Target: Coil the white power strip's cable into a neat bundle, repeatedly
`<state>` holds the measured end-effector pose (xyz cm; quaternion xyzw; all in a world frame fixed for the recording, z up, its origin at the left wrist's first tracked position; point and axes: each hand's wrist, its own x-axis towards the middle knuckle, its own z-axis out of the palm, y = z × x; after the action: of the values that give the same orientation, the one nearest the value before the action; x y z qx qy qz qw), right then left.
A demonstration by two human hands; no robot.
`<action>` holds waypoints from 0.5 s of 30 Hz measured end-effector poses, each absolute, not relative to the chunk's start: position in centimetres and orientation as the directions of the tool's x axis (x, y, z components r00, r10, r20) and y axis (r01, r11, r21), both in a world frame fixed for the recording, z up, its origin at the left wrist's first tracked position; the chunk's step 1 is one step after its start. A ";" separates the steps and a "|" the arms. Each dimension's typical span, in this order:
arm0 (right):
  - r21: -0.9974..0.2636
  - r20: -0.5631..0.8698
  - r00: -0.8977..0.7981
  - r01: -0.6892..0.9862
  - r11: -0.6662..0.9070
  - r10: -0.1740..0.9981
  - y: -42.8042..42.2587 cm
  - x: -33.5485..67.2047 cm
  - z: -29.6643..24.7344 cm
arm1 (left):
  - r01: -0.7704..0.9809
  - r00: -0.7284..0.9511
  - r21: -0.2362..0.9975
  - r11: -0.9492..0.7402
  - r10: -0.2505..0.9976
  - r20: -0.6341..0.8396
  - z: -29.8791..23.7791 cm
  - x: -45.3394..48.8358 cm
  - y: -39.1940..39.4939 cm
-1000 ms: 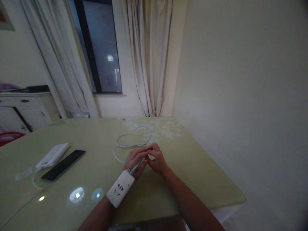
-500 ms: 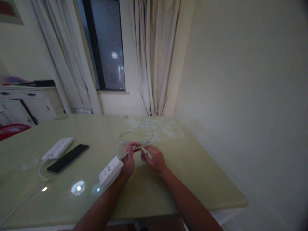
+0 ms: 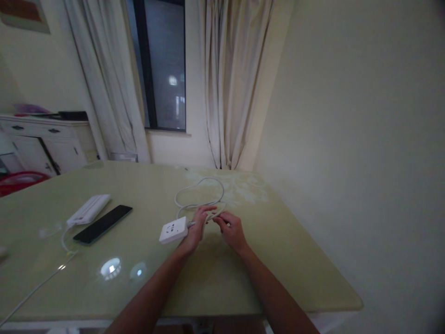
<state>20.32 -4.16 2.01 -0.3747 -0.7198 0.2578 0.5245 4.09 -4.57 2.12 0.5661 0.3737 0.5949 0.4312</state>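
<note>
A small white socket block (image 3: 173,230) lies on the pale green table (image 3: 215,273), just left of my hands. Its white cord (image 3: 199,198) loops away toward the far edge and comes back to my fingers. My left hand (image 3: 196,227) is closed on the cord right where it leaves the block. My right hand (image 3: 231,229) pinches the cord a little further along, close beside the left. Both forearms reach in from the near edge.
A white power bank (image 3: 89,209) and a dark phone (image 3: 103,224) lie at the left, with a thin cable (image 3: 38,283) trailing to the near-left edge. The wall stands close on the right. Curtains and a dark window are behind the table; a white cabinet (image 3: 45,144) is at far left.
The socket block went from resting against my left wrist down onto the table, left of my hands. Both hands shifted slightly away along the cord, and the view tilted up.
</note>
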 end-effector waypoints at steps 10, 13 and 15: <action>-0.398 0.398 -0.526 0.640 0.657 0.752 -3.8 22.8 3.9 | -0.763 -0.055 0.635 -0.119 0.991 0.119 5.6 1.5 -4.5; -0.254 0.278 -0.537 0.758 0.600 0.797 -3.2 26.9 4.4 | -0.882 -0.075 0.457 -0.120 0.990 0.116 7.0 -0.7 -4.7; -0.171 0.230 -0.503 0.822 0.543 0.833 -3.0 30.1 4.7 | -0.885 -0.080 0.448 -0.127 0.989 0.124 7.7 -1.9 -4.9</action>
<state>30.10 -2.97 4.75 -0.4776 -0.8665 0.0196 0.1437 -1.94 -4.92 7.72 0.2014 0.1292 0.7233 0.6478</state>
